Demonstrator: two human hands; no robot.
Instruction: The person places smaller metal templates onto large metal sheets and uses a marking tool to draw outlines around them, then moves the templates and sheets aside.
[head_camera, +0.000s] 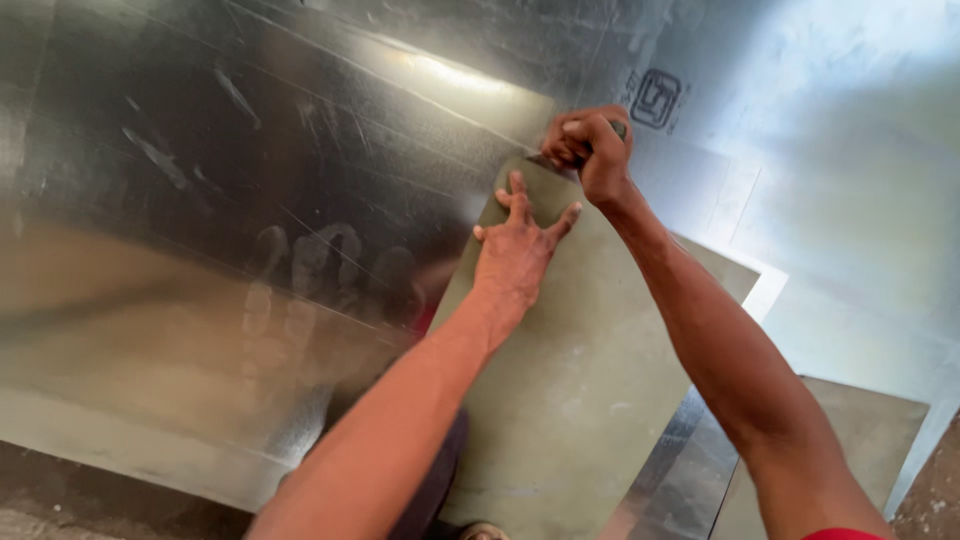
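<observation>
**Fingers pinning a template on sheet metal**

Fingers (515, 190) of my left hand (515, 250) are spreading flat, pressing down the dull grey template panel (570, 390) lying under my palm. Just beyond them, my right hand (590, 145) is curling tight around a small tool (618, 128) at the panel's far corner. Underneath, the shiny metal sheet (200, 200) is reflecting my fingers; it looks thin, stiff, slippery and sharp-edged, so I'm judging flat pressure safer than gripping edges.

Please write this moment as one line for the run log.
left hand: flat on grey template sheet | right hand: fisted on small tool at sheet's top edge | under: shiny sheet metal
</observation>
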